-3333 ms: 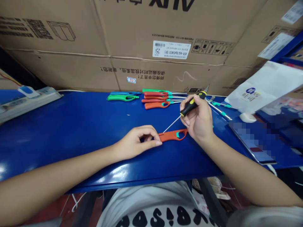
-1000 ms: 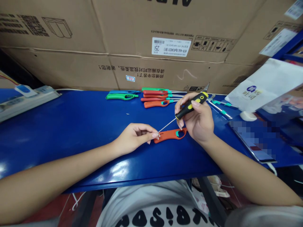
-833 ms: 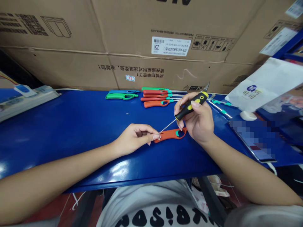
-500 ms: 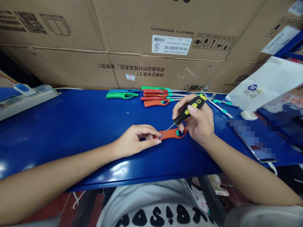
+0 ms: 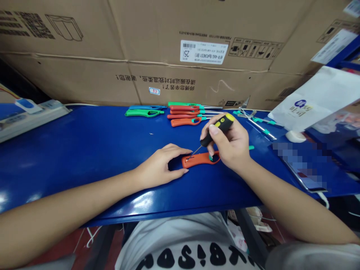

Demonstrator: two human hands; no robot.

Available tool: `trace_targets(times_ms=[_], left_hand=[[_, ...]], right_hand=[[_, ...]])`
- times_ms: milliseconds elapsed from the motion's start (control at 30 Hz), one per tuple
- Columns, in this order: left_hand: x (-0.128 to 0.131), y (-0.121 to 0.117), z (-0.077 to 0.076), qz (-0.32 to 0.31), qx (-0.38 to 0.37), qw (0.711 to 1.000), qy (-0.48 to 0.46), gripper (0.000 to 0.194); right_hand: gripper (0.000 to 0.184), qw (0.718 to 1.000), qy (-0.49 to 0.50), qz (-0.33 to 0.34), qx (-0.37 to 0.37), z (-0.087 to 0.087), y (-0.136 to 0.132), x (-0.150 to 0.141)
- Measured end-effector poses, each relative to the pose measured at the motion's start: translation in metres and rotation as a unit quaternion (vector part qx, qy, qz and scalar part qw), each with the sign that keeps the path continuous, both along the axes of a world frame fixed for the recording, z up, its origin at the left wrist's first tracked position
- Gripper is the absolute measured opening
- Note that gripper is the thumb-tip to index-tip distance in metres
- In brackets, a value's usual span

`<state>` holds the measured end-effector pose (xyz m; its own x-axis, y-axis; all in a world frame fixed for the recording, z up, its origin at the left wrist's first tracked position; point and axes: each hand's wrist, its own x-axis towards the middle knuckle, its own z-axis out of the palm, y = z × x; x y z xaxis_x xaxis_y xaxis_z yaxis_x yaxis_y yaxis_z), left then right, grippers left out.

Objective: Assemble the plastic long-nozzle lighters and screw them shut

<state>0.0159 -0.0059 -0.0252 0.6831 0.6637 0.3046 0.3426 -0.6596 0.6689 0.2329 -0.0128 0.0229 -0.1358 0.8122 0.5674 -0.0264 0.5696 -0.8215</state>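
Behind right hand [image 5: 233, 144], orange casing [image 5: 199, 159] partly hidden.

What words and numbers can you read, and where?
"KFR-46G/BpR3AES1 (B1)": white label, upside down.
"25": same label.
"师傅您辛苦了!": cardboard box, upside down.
"请在搬运时对我温柔些,谢谢您!": same box.
"吐司": white bag.
Unclear: blue-edged sticker, shirt letters, all smaller print and signs.

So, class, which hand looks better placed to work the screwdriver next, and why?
Probably the right hand: its grip holds the screwdriver, with the tip at the orange handle. The left hand is spread around the handle's end, holding no tool.
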Motion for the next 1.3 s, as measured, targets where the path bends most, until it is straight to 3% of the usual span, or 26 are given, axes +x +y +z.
trace_targets(times_ms=[267, 1100, 1300], left_hand=[[0.0, 0.0, 0.0, -0.011, 0.0, 1.0, 0.012, 0.04], [-0.001, 0.003, -0.004, -0.03, 0.011, 0.999, 0.009, 0.04], [0.0, 0.003, -0.002, -0.027, 0.01, 1.0, 0.002, 0.039]], right_hand=[[0.017, 0.998, -0.062, 0.016, 0.017, -0.007, -0.002, 0.004], [0.016, 0.997, -0.075, 0.028, 0.014, -0.011, -0.002, 0.003], [0.052, 0.995, -0.084, -0.012, 0.056, -0.014, -0.002, 0.001]])
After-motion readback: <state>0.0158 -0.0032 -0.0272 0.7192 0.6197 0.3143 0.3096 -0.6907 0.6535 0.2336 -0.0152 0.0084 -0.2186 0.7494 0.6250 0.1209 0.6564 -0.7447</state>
